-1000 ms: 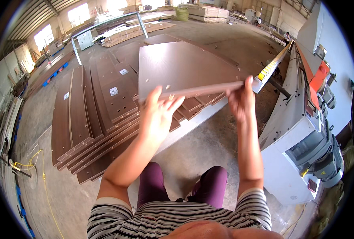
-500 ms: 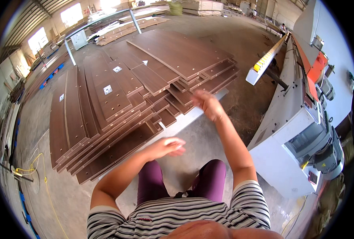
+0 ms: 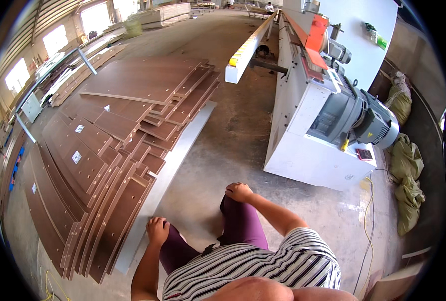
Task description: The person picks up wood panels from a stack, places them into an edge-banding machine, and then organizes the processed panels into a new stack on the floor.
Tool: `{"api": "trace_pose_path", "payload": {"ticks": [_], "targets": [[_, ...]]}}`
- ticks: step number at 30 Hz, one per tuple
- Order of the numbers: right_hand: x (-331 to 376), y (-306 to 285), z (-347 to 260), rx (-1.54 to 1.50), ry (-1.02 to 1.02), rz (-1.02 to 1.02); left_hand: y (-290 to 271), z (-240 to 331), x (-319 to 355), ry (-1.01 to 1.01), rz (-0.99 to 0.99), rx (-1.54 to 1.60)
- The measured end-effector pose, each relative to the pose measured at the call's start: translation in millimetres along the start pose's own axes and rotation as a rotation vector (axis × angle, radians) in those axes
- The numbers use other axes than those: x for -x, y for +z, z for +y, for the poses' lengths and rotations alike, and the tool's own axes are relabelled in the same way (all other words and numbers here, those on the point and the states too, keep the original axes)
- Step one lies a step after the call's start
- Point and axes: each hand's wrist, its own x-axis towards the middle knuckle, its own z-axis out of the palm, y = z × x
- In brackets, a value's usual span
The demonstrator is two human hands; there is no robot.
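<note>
My left hand point(image 3: 157, 230) lies over my left knee, its fingers bent across the purple trouser leg point(image 3: 173, 251) and holding no object. On the right knee point(image 3: 243, 218) rests my right hand point(image 3: 238, 191), also with nothing in it, fingers laid over the front of the knee. Nearest to the left hand is a wide stack of dark brown boards point(image 3: 115, 200) with drilled holes along their faces and edges. Small white labels, one of them a square label point(image 3: 76, 157), sit on the upper boards. A pale strip point(image 3: 175, 160) runs under the stack's near edge.
To the right stands a white machine point(image 3: 308, 135) with a grey motor point(image 3: 378, 120), an orange guard point(image 3: 316, 40) and a long rail with yellow rollers point(image 3: 248, 47). Olive sacks point(image 3: 408, 200) lean by the right wall. A cable point(image 3: 368, 226) crosses the floor beside the machine.
Both hands, raised in front of me before, have come down onto my knees. My view has turned right, so the stack sits further left and more of the machine shows.
</note>
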Motion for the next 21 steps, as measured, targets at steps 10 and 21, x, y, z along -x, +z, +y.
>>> {"api": "trace_pose_path", "payload": {"ticks": [10, 21], "targets": [[11.0, -2.9, 8.6, -0.190, 0.128, 0.038, 4.8, 18.4, -7.5, -0.009, 0.005, -0.083], [-123.3, -299.5, 80.7, -1.267, -0.078, 0.945, 7.3, 7.4, -3.6, 0.005, 0.083, -0.086]]}}
